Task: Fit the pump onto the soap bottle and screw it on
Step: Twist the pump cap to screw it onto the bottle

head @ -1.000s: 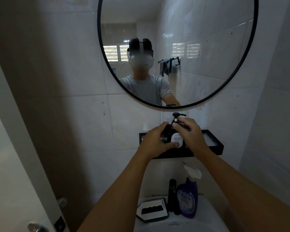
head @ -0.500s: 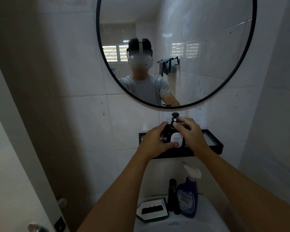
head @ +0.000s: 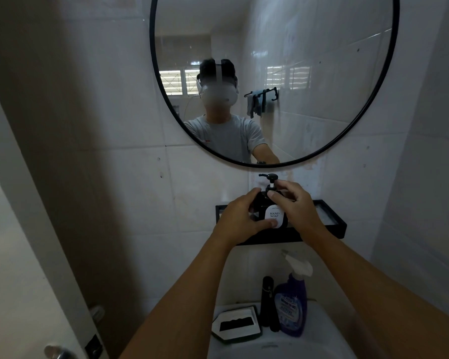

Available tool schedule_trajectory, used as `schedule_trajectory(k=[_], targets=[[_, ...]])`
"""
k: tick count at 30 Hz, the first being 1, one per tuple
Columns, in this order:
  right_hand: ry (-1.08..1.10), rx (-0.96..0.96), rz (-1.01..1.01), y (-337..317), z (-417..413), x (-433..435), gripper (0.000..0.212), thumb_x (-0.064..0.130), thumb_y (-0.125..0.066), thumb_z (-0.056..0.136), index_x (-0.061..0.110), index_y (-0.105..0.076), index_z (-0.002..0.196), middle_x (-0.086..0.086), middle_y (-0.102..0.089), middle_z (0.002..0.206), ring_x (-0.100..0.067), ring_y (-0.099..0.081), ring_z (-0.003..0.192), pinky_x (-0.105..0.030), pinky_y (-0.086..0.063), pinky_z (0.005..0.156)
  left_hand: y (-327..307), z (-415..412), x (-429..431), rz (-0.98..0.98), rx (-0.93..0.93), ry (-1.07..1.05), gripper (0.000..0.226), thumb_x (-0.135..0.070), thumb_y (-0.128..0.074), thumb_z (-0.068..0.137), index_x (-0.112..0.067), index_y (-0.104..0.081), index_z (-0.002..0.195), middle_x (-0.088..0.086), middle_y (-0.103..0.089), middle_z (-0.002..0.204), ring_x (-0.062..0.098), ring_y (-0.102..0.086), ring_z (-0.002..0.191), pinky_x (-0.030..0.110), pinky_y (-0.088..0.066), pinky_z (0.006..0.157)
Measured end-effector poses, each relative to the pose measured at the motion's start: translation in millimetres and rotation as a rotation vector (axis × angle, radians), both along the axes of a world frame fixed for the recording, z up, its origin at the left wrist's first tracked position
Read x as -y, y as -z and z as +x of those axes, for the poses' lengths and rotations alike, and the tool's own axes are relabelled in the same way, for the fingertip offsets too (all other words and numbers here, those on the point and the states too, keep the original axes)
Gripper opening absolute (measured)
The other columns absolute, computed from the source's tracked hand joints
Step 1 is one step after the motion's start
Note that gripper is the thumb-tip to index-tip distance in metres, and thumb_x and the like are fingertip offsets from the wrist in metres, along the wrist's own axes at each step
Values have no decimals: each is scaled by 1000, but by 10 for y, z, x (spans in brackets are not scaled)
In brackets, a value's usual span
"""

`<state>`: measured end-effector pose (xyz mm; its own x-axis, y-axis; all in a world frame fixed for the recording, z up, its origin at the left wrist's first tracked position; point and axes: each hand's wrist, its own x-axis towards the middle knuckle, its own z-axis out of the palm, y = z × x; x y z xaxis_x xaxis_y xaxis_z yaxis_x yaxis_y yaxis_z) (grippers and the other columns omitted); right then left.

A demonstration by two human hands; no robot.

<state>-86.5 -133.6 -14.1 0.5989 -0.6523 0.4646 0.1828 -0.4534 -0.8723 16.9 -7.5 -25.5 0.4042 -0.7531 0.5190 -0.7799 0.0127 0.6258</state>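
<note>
A dark soap bottle (head: 273, 216) with a white "HAND SOAP" label stands upright on the black wall shelf (head: 332, 229). Its black pump (head: 270, 178) sits on the bottle's neck, spout pointing left. My left hand (head: 241, 218) wraps the bottle's left side, thumb pressed on the label's lower edge. My right hand (head: 296, 206) grips the pump's collar from the right, thumb and forefinger pinched around it. The bottle's body is mostly hidden by both hands.
A round black-framed mirror (head: 347, 141) hangs just above the pump. Below the shelf, a white sink (head: 322, 343) carries a purple spray bottle (head: 292, 307), a slim black bottle (head: 267, 301) and a soap dish (head: 236, 325). A door edge and handle (head: 55, 352) stand at the lower left.
The pump's spout has turned from pointing right to pointing left, with my right hand's fingers shifting around the collar. My left hand has held the bottle still.
</note>
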Motion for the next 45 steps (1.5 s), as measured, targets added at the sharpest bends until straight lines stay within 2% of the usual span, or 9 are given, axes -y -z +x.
schedule_trajectory(k=[4, 8, 14, 18, 25, 29, 34, 42, 45], targets=[[15, 0, -51, 8, 9, 10, 26, 16, -71, 86, 10, -66, 111, -8, -61, 113, -21, -63, 104, -26, -52, 87, -3, -1, -3, -8, 1, 7, 62, -35, -85, 76, -24, -53, 128, -12, -64, 110, 2, -62, 93, 8, -49, 72], [13, 1, 24, 15, 10, 16, 27, 24, -78, 79, 20, -58, 95, -6, -68, 100, -22, -68, 96, -37, -58, 80, 3, -3, -3, -7, 4, 7, 59, -36, -84, 76, -25, -54, 125, -12, -66, 109, 2, -63, 95, 16, -53, 75], [-17, 3, 17, 18, 11, 14, 33, 24, -73, 84, 20, -61, 115, -8, -65, 116, -22, -65, 107, -41, -56, 91, 0, 0, -2, -11, 0, 14, 62, -37, -84, 76, -28, -53, 128, -11, -68, 112, 1, -64, 97, 16, -54, 77], [20, 3, -10, 0, 20, -4, 37, 17, -69, 88, 10, -61, 123, -6, -60, 118, -9, -61, 99, -25, -52, 87, -4, -1, -3, -14, -6, 9, 62, -35, -84, 76, -26, -53, 129, -12, -66, 111, 0, -62, 94, 5, -48, 72], [14, -12, 69, 12, 29, 31, 26, 24, -78, 79, 17, -60, 95, -12, -68, 104, -26, -69, 96, -41, -59, 83, -2, 0, -3, -2, -1, 3, 57, -38, -84, 76, -28, -54, 123, -11, -69, 109, 0, -65, 95, 17, -54, 75], [-32, 13, 99, 6, -3, 10, 30, 23, -76, 81, 13, -61, 105, -13, -69, 107, -27, -70, 97, -42, -60, 80, -6, -4, -2, -6, 6, 3, 61, -38, -84, 76, -28, -53, 128, -11, -68, 111, 1, -64, 97, 18, -54, 78], [-37, 27, 43, -15, -8, -13, 26, 12, -69, 87, 13, -64, 112, -12, -63, 114, -24, -66, 102, -29, -55, 80, 12, 11, 16, 2, 2, 0, 64, -38, -84, 75, -26, -52, 130, -6, -68, 113, 7, -65, 98, 30, -57, 81], [6, -26, 30, 32, 11, 41, 30, 28, -77, 79, 14, -64, 101, -13, -67, 111, -24, -69, 101, -42, -59, 86, 10, 7, 9, -5, 1, 6, 63, -36, -85, 76, -25, -53, 129, -8, -68, 114, 5, -64, 98, 21, -55, 79], [-18, -2, 44, 14, 7, 17, 26, 23, -74, 83, 19, -63, 105, -12, -66, 114, -22, -67, 103, -37, -58, 87, 17, 12, 14, -6, 8, -2, 65, -38, -84, 75, -25, -52, 130, -7, -68, 114, 5, -64, 99, 22, -54, 80]])
